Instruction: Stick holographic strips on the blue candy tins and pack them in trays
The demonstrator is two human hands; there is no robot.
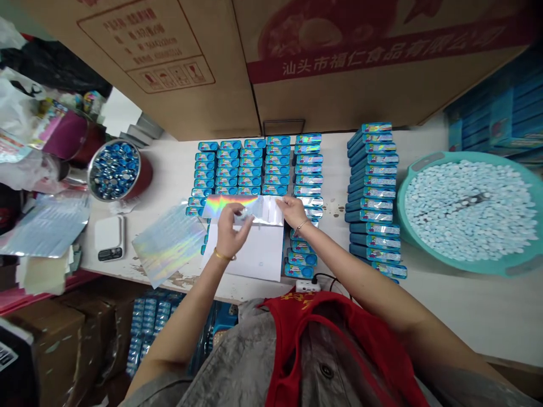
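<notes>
A shiny holographic sticker sheet lies across the front of the blue box rows, with rainbow glare on its left part. My right hand pinches the sheet's right end between thumb and fingers. Over the sheet's middle, my left hand has its fingers curled toward the thumb; a small pale, clear-looking bit shows at the fingertips, too small to name. Beneath both lies a white paper sheet. Rows of small blue boxes with shiny labels stand just beyond, some partly covered by the sheets.
Another column of blue boxes stands at right, beside a turquoise basin of pale pieces. At left are a metal bowl of blue-silver pieces, a white device and loose holographic sheets. Large cartons wall off the back.
</notes>
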